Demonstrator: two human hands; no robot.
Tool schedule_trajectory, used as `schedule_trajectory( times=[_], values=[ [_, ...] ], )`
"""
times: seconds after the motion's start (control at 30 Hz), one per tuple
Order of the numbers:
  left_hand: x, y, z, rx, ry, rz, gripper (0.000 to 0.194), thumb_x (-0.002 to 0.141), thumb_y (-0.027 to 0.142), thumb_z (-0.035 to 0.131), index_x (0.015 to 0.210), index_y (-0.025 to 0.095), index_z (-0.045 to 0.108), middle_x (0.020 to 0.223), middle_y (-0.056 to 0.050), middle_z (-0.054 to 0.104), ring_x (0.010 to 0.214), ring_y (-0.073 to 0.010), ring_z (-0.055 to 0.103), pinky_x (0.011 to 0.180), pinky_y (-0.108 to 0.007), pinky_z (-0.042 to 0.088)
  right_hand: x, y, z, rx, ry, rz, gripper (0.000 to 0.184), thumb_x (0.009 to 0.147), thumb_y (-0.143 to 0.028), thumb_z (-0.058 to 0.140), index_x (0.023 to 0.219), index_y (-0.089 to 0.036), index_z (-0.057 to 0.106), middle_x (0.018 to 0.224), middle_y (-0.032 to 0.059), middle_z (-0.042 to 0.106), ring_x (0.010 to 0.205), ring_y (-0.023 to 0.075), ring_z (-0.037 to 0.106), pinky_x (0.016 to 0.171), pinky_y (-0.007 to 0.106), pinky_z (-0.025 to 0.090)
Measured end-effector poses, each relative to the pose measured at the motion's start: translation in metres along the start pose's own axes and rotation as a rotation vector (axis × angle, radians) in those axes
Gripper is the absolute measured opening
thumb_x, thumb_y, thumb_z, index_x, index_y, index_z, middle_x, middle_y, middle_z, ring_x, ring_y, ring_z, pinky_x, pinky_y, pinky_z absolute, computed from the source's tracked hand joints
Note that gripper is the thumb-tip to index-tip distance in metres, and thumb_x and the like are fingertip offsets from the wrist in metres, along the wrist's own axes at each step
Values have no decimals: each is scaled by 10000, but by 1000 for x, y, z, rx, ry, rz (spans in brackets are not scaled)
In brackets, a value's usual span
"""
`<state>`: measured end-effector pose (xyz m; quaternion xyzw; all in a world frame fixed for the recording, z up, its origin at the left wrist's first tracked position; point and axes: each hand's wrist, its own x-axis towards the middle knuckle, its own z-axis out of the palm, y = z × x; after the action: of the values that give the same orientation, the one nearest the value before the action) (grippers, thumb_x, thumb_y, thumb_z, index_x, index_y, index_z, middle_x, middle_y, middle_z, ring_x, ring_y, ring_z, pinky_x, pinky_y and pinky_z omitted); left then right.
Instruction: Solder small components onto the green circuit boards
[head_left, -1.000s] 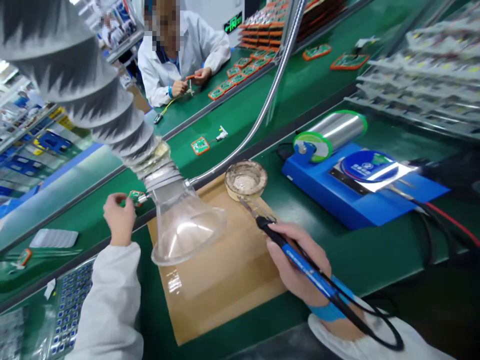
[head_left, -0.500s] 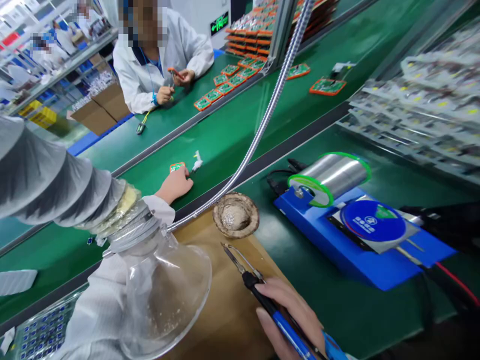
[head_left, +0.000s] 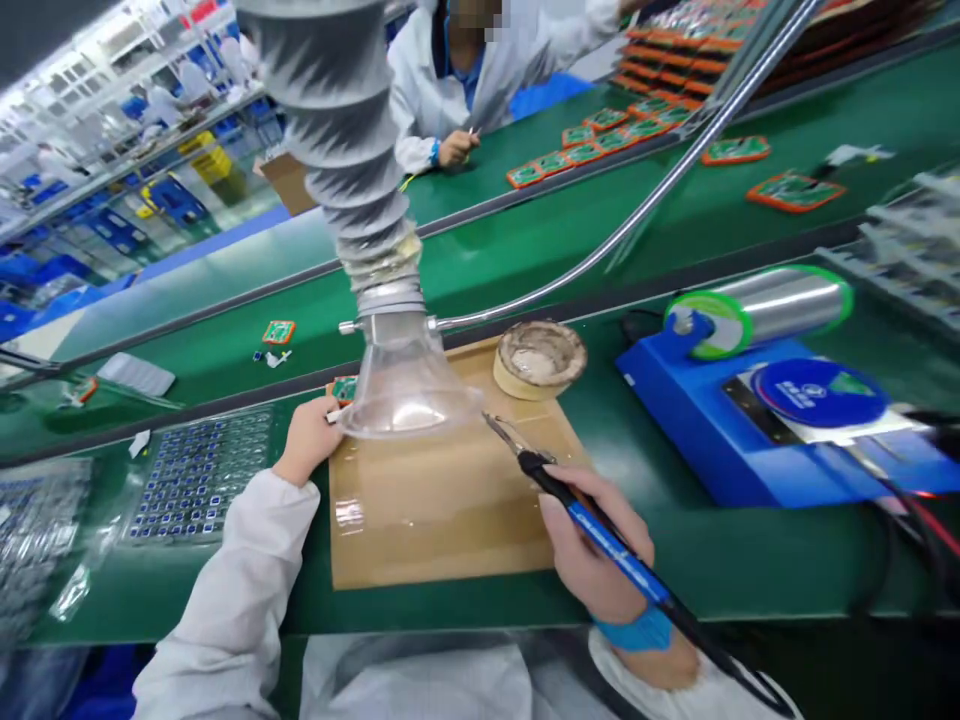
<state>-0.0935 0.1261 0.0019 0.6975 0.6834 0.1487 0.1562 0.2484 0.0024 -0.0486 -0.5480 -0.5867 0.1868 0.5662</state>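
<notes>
My right hand (head_left: 600, 540) is closed around a blue and black soldering iron (head_left: 611, 545). The iron's tip points up and left, close to the rim of a clear fume hood (head_left: 405, 385). At the far left corner of the brown work mat (head_left: 450, 510), my left hand (head_left: 306, 440) has its fingers closed on a green circuit board (head_left: 343, 390) in an orange frame. A small white piece shows at those fingertips. The hood hides part of the board. Beyond the iron's tip stands a round tip-cleaning bowl (head_left: 541, 355), its inside stained.
On the right sits a blue solder feeder (head_left: 697, 430) with a solder reel (head_left: 787, 305). A clear tray of small blue parts (head_left: 184, 480) lies left. Boards (head_left: 279, 332) rest on the green belt (head_left: 480, 265). A co-worker (head_left: 457, 90) sits across; a metal gooseneck (head_left: 637, 220) crosses the view.
My left hand has come back from the belt to the mat with the circuit board. The soldering iron stays in my right hand. The view has swung, showing the hood more upright.
</notes>
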Motion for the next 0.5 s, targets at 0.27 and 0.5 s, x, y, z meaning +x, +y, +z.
schedule_trajectory(
  times=[0.27,0.5],
  values=[
    [-70,17,23,-17,-156,629,161,840,191,607,975,199,695,1218,-107,671,1120,-253,584,994,-406,428,-10,-13,20,-23,-110,-31,197,933,-341,652,1090,-225,683,1034,79,777,888,234,766,797,351,619],
    [-97,7,21,102,-127,640,511,910,124,480,1379,259,633,1420,-105,587,1238,-265,542,1046,-432,413,-17,-11,52,-103,-480,-48,407,976,-476,560,1326,-272,590,1241,84,745,1167,300,708,970,459,583]
  ],
)
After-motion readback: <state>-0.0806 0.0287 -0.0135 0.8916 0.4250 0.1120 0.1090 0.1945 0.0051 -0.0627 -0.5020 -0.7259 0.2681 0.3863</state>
